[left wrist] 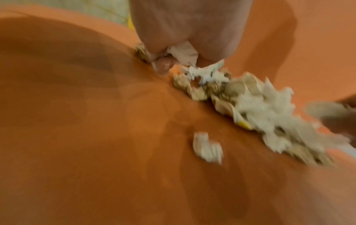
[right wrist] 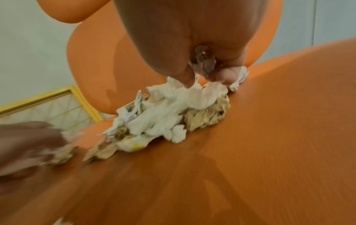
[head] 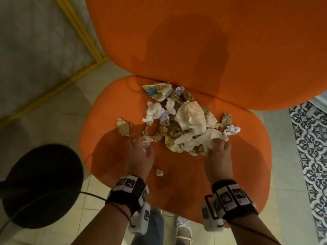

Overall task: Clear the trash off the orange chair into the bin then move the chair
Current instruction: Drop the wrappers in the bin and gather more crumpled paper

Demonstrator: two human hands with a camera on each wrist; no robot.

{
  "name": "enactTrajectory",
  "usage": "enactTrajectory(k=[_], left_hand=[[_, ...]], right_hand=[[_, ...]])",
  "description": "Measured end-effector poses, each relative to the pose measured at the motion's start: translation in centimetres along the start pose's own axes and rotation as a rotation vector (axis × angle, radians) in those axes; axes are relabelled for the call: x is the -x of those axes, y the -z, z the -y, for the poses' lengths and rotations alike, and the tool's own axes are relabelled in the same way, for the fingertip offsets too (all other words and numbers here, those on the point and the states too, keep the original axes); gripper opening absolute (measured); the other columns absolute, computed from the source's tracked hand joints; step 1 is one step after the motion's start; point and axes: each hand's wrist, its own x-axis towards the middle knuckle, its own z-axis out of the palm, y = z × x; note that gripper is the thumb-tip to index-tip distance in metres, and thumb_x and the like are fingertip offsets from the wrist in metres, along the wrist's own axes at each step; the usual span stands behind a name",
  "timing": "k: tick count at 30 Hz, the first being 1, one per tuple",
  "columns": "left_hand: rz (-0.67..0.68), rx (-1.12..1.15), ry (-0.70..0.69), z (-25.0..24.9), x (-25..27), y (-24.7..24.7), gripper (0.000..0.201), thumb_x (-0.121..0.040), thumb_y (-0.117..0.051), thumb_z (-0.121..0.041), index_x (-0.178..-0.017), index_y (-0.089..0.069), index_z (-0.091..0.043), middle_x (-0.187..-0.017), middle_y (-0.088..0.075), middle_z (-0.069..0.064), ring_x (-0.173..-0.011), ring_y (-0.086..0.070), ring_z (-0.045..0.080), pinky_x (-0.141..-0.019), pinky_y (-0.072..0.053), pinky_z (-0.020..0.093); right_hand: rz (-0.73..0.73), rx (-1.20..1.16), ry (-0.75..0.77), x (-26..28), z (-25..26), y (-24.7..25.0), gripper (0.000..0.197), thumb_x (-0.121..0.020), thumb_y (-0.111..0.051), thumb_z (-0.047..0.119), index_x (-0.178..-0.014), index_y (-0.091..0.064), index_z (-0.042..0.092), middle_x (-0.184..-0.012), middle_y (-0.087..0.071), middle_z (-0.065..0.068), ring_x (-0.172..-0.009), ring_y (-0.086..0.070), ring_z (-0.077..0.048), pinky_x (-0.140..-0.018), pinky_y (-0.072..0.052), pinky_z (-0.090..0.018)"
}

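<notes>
The orange chair has a wide seat and a tall backrest. A pile of crumpled white and brown paper trash lies at the middle back of the seat. My left hand is at the pile's near left edge, and its curled fingers grip a white scrap. My right hand is at the near right edge and pinches a white paper sheet. One small scrap lies apart between my wrists. A round black bin stands on the floor left of the seat.
A yellow-framed pale panel leans at the far left. Patterned blue-white tiles run along the right; plain tiles cover the remaining floor. A thin black cable crosses the bin toward my left wrist. My white shoe is below the seat's front edge.
</notes>
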Motion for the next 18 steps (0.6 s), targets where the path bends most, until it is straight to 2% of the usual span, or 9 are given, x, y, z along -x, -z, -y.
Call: enactTrajectory(k=[2,4,7,9,13,14,16,17,18], left_hand=[[-0.107,-0.016,0.025,-0.4,-2.0,1.5,0.041,-0.089,-0.058,-0.029,-0.126,-0.051,-0.013,-0.131,-0.037,0.016,-0.105,-0.053,0.029,-0.076,-0.04,0.027],[-0.162,-0.119,0.043,-0.5,-4.2,2.7,0.047,-0.09,-0.054,-0.036,-0.13,-0.046,-0.013,-0.133,-0.035,0.018,-0.106,-0.052,0.032,-0.078,-0.041,0.031],[-0.067,-0.266,0.091,0.5,-7.1,2.7,0.057,-0.087,-0.057,-0.044,-0.136,-0.04,-0.02,-0.142,-0.026,0.019,-0.12,-0.042,0.038,-0.095,-0.042,0.043],[0.021,-0.328,0.116,1.1,-8.1,2.1,0.063,-0.081,-0.065,-0.045,-0.136,-0.039,-0.028,-0.145,-0.02,0.016,-0.124,-0.037,0.039,-0.099,-0.043,0.05],[0.036,-0.326,0.005,1.0,-8.6,1.1,0.044,-0.084,-0.066,-0.026,-0.125,-0.052,-0.018,-0.134,-0.031,0.017,-0.114,-0.046,0.036,-0.092,-0.045,0.042],[0.036,-0.301,-0.02,0.7,-8.6,1.1,0.039,-0.087,-0.064,-0.022,-0.123,-0.054,-0.014,-0.132,-0.034,0.017,-0.111,-0.049,0.035,-0.091,-0.045,0.039],[0.019,-0.218,-0.038,0.0,-8.5,1.1,0.032,-0.089,-0.06,-0.017,-0.121,-0.057,-0.011,-0.13,-0.037,0.017,-0.108,-0.053,0.034,-0.086,-0.045,0.032],[0.0,-0.163,-0.053,-0.5,-8.4,1.1,0.031,-0.089,-0.06,-0.016,-0.12,-0.058,-0.011,-0.128,-0.039,0.018,-0.106,-0.054,0.032,-0.082,-0.043,0.028],[-0.02,-0.11,-0.09,-1.1,-8.3,1.1,0.03,-0.089,-0.061,-0.017,-0.118,-0.059,-0.012,-0.127,-0.04,0.017,-0.103,-0.054,0.031,-0.079,-0.041,0.025]], right_hand=[[-0.035,0.02,-0.025,-1.8,0.2,0.1,0.041,-0.086,-0.044,0.0,-0.126,-0.04,0.006,-0.122,-0.041,-0.021,-0.101,-0.051,-0.037,-0.088,-0.05,-0.047],[0.021,0.062,-0.041,-2.8,0.9,-0.3,0.047,-0.086,-0.044,0.015,-0.132,-0.034,0.007,-0.127,-0.037,-0.02,-0.11,-0.044,-0.039,-0.094,-0.046,-0.048],[0.136,0.231,0.004,-2.7,1.8,-1.7,0.064,-0.089,-0.035,0.055,-0.139,-0.023,0.017,-0.134,-0.031,-0.017,-0.116,-0.041,-0.039,-0.088,-0.05,-0.052],[0.179,0.266,-0.035,-2.3,2.1,-2.3,0.074,-0.084,-0.039,0.068,-0.138,-0.023,0.022,-0.133,-0.032,-0.015,-0.115,-0.045,-0.039,-0.083,-0.052,-0.05],[0.208,0.402,0.049,-2.4,2.4,-2.8,0.06,-0.09,-0.039,0.051,-0.136,-0.035,0.014,-0.132,-0.035,-0.016,-0.115,-0.044,-0.039,-0.084,-0.049,-0.042],[0.194,0.419,0.096,-2.4,2.7,-2.8,0.054,-0.09,-0.043,0.044,-0.131,-0.041,0.01,-0.129,-0.039,-0.018,-0.111,-0.047,-0.04,-0.081,-0.051,-0.042],[0.171,0.35,0.133,-2.4,3.2,-2.8,0.05,-0.078,-0.07,0.03,-0.115,-0.053,0.0,-0.112,-0.051,-0.023,-0.09,-0.058,-0.044,-0.065,-0.057,-0.046],[0.139,0.292,0.124,-2.5,3.2,-3.1,0.05,-0.076,-0.074,0.024,-0.114,-0.053,0.0,-0.111,-0.049,-0.023,-0.088,-0.059,-0.045,-0.063,-0.058,-0.047],[0.165,0.223,0.069,-2.5,3.3,-3.2,0.047,-0.08,-0.07,0.021,-0.118,-0.049,0.004,-0.118,-0.043,-0.022,-0.094,-0.057,-0.044,-0.069,-0.057,-0.046]])
